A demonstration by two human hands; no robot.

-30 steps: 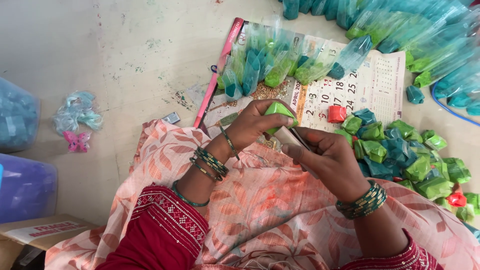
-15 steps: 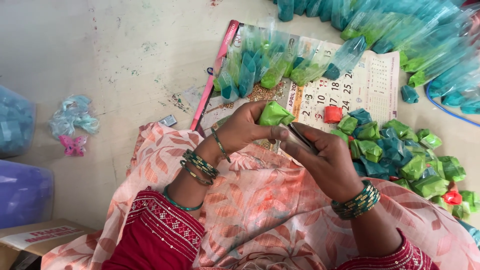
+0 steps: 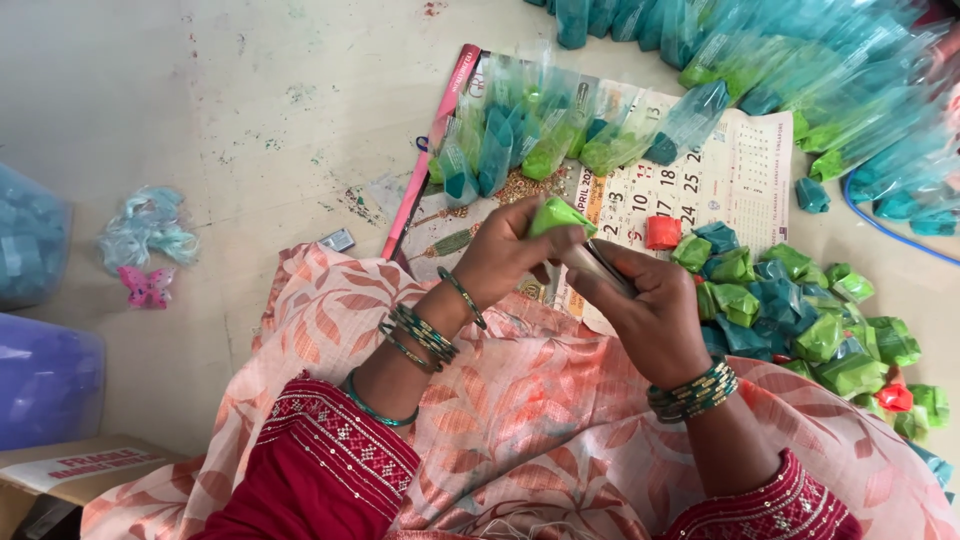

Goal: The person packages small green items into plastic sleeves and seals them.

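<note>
My left hand pinches a small bright green packet over my lap. My right hand is closed around a thin clear plastic sleeve whose end meets the packet. Both wrists wear green bangles. A wall calendar lies on the floor just beyond my hands, with several narrow clear bags of green and teal powder laid across it. A heap of folded green and teal packets sits to the right of my right hand, and a single red packet rests on the calendar.
A peach floral cloth covers my lap. More filled teal and green bags pile up at the top right. On the left lie a pale blue scrunchie, a pink butterfly clip, blue plastic bags and a cardboard box.
Both hands drifted a little up and left with the green packet. My fingers have reworked the packet, and the clear sleeve now touches it.
</note>
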